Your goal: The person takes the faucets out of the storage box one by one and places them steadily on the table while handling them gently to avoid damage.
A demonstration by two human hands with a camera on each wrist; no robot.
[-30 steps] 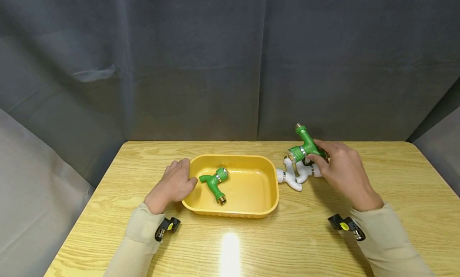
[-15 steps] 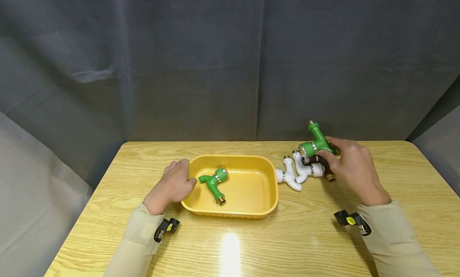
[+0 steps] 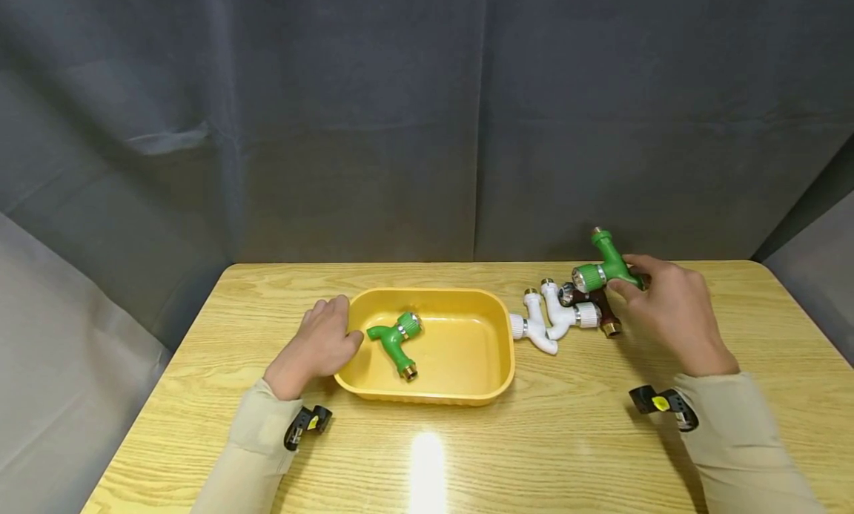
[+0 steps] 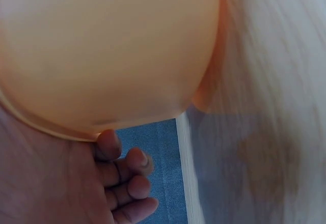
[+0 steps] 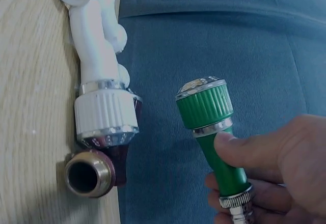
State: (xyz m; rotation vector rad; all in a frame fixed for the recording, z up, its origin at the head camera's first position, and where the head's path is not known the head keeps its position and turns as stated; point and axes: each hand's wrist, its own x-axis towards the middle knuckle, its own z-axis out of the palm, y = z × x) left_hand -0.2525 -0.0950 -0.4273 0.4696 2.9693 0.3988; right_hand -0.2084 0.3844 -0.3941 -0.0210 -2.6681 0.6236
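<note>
My right hand pinches a green plastic tap between thumb and fingers, above the far right of the table. In the right wrist view the tap's ribbed green knob points away from the thumb, and its metal end sticks out below the fingers. My left hand grips the left rim of a yellow basin, thumb on the inner side and fingers curled outside. Inside the basin, at its left, lies another green tap with a brass threaded end.
Two white taps lie right of the basin, the nearer one's knob against its wall. A dark brown tap overlaps the right-hand white one, its brass end towards the right wrist camera. A grey curtain hangs behind the wooden table.
My right hand has moved right with the green tap, from over the white taps to beyond them, so the brown tap now shows. The left hand and basin have stayed nearly still.
</note>
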